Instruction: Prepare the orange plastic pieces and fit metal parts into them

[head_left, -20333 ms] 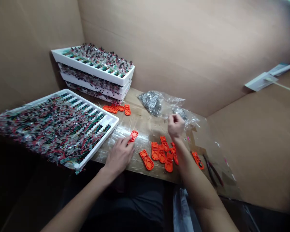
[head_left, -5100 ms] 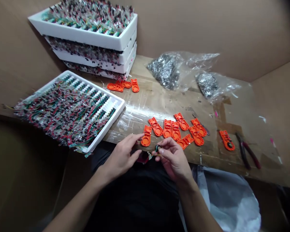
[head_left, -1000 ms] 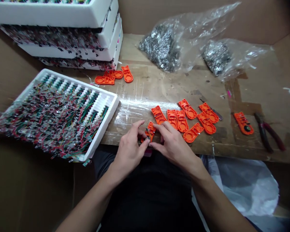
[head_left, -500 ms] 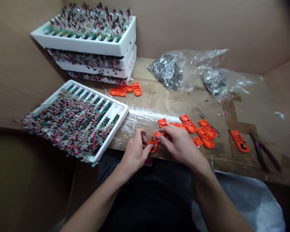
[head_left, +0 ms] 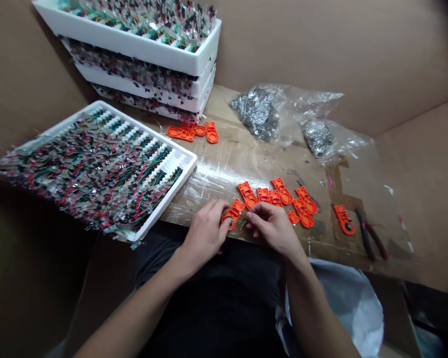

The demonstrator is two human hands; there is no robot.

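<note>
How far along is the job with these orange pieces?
Done: probably the orange piece by the pliers, with a dark round part. In hand: another piece in the left hand. Left: the loose orange pieces beside the right hand.

A flat orange plastic piece (head_left: 233, 214), long with cut-out slots and a rounded end, sits angled with that end against the left hand (head_left: 205, 231), whose fingers curl over it. Just beyond it, matching orange plastic pieces (head_left: 276, 197) lie loosely together, some overlapping.
</note>
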